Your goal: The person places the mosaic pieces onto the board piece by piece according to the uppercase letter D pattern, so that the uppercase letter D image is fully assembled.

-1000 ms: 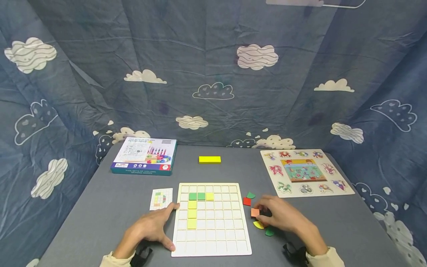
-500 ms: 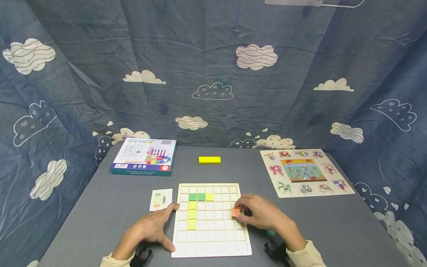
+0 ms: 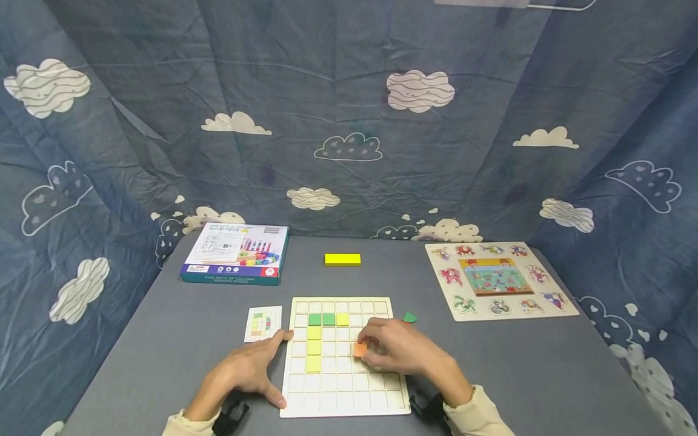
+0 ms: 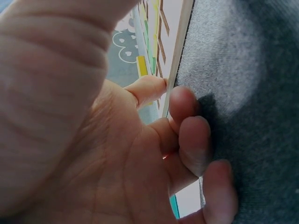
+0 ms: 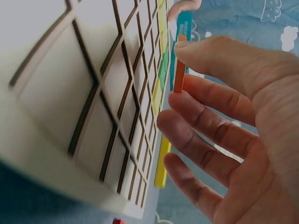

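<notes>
our right hand [image 3: 400,348] pinches an orange tile [image 3: 358,350], the board [image 3: 327,385] beneath. leftward, our spread left hand [image 3: 248,368] touches the board's edge.

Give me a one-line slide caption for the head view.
The right hand pinches an orange tile over a gridded board, while the left hand touches the board's left edge.

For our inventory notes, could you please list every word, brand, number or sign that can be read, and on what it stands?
"FIVE SETS OF COLUMN": front side of the box; the line beneath is blurred.
Print on its lid, white label included: too small or blurred.
Elsewhere I can read none.
</notes>
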